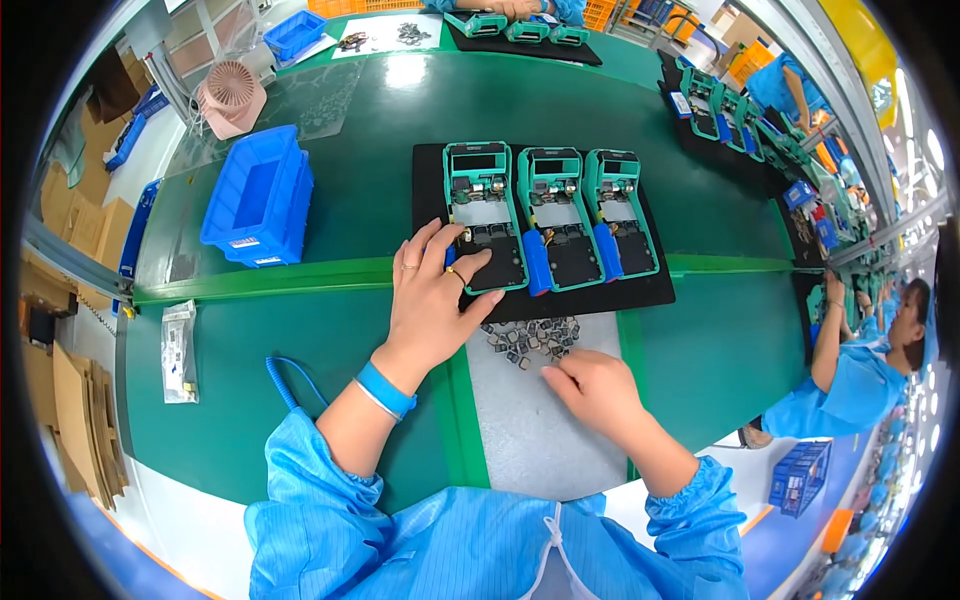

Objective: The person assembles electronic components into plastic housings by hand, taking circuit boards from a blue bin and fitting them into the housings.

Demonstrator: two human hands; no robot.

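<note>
Three green device housings stand side by side on a black mat (425, 180): a left one (484, 180), a middle one (551, 180) and a right one (613, 180). Circuit parts and wires show inside them. My left hand (430, 295) rests over the lower left of the left housing, fingers spread, with a bit of blue beside them. Blue battery packs lie along the left edges of the middle housing (537, 262) and right housing (607, 250). My right hand (600, 390) is closed at the edge of a pile of small dark square parts (525, 338); its fingertips' contents are hidden.
A blue bin (255, 200) and a pink fan (232, 95) stand at the left. A clear packet (180, 352) lies nearer. A blue coiled cord (285, 378) runs near my left wrist. More housings (715, 110) and a co-worker (850, 370) are at the right.
</note>
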